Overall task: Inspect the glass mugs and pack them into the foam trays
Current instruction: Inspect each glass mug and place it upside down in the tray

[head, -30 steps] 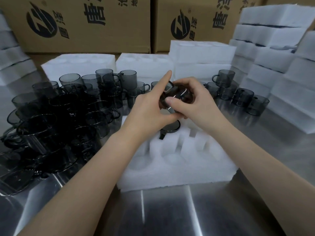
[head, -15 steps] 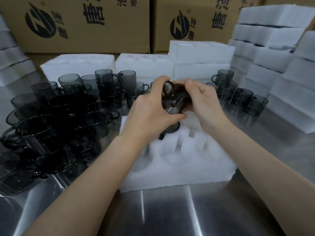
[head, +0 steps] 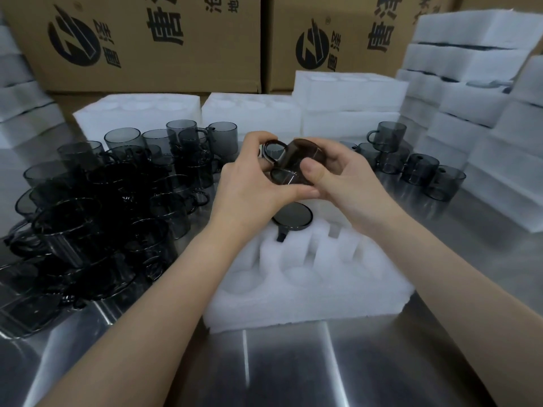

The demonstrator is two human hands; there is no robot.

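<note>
Head: left hand (head: 249, 186), right hand (head: 351, 179) round one mug (head: 304, 155); second mug (head: 292, 216) in tray (head: 308, 301)

smoky grey glass mugs (head: 97, 207), white foam tray (head: 308, 289), brown cardboard boxes (head: 141, 42) with black logos

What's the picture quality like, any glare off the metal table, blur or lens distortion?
Head view: pale glare streaks run down the steel table; wide-angle bending tilts the foam stacks at right, edges soft; the mug pile at left merges into shadow; the held mug, gripped by left hand and right hand, looks fairly sharp.
</note>
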